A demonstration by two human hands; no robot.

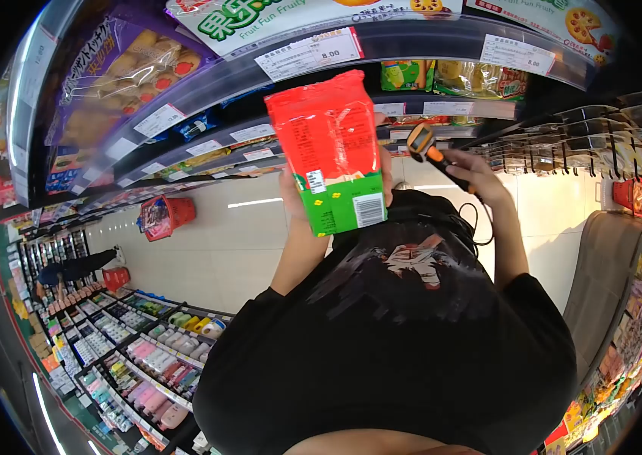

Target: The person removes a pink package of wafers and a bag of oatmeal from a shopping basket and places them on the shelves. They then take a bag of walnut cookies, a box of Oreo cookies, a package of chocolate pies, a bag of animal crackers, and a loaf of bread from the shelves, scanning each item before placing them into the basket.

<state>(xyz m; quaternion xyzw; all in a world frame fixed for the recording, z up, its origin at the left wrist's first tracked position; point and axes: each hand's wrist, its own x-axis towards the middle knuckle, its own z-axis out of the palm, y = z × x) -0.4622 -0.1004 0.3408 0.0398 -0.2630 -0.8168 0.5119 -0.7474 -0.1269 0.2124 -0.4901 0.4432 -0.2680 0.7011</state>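
Note:
A red and green snack packet (328,136) is held up in front of my chest, its printed back and barcode facing me. My left hand (292,199) is closed around it from behind, with fingers showing at both side edges. In my right hand (474,173) is a black and orange barcode scanner (429,149), gripped by its handle. The scanner's head tilts up and left, a short gap away from the packet. A black cable (482,233) hangs below that hand.
Shelves with price tags (309,53) curve across the top, holding a purple snack bag (127,72) and white boxes (260,19). A red basket (173,218) stands on the aisle floor. Another person (78,267) is far left, beside racks of bottles (146,356).

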